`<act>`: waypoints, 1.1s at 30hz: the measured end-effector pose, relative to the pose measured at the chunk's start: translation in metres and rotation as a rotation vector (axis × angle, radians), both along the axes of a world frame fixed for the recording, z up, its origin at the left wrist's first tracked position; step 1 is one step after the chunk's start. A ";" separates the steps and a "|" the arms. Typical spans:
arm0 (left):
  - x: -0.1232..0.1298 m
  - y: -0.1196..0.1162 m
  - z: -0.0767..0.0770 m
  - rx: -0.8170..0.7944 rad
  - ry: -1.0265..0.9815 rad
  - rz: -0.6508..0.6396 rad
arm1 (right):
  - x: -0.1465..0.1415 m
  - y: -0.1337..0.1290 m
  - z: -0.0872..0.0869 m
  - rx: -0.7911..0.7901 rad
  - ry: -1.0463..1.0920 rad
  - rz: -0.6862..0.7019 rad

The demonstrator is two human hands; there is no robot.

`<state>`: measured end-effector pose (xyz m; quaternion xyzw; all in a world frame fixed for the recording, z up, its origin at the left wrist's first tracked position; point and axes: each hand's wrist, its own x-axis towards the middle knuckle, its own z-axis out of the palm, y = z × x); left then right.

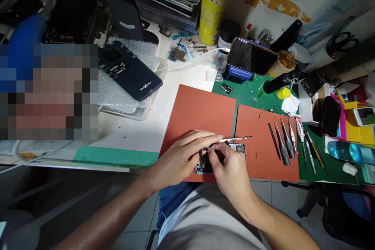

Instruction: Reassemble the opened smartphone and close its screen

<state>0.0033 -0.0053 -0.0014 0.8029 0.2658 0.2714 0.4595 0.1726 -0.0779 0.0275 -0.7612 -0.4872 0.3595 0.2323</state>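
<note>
An opened phone lies on the orange-brown mat near the table's front edge, its inner parts partly showing. My left hand reaches over its left end, fingers bent; the index finger meets the near end of a raised thin screen panel, seen edge-on behind the phone body. My right hand is over the middle of the phone, thumb and index finger pinched together close to my left fingertips. Whatever lies between the fingers is too small to make out. Both hands cover much of the phone.
Tweezers and slim tools lie on a second mat to the right. Behind stand a propped phone with a white cable and a yellow can. A dark blue device rests on bubble wrap at the left, beside a blurred-out area.
</note>
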 end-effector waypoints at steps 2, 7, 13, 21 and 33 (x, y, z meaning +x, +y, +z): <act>0.000 0.000 0.000 -0.004 0.008 0.007 | 0.000 0.000 0.000 -0.002 0.000 0.003; -0.001 -0.001 -0.001 -0.017 0.019 0.009 | -0.001 0.000 0.001 0.003 -0.005 0.009; -0.001 -0.001 -0.001 -0.028 0.020 0.007 | -0.002 -0.001 -0.001 0.030 -0.037 0.005; -0.001 -0.001 -0.001 -0.027 0.028 0.004 | 0.000 -0.004 -0.001 0.044 -0.061 0.021; 0.000 0.000 -0.002 -0.009 0.049 0.014 | 0.003 -0.007 -0.006 0.063 -0.132 0.044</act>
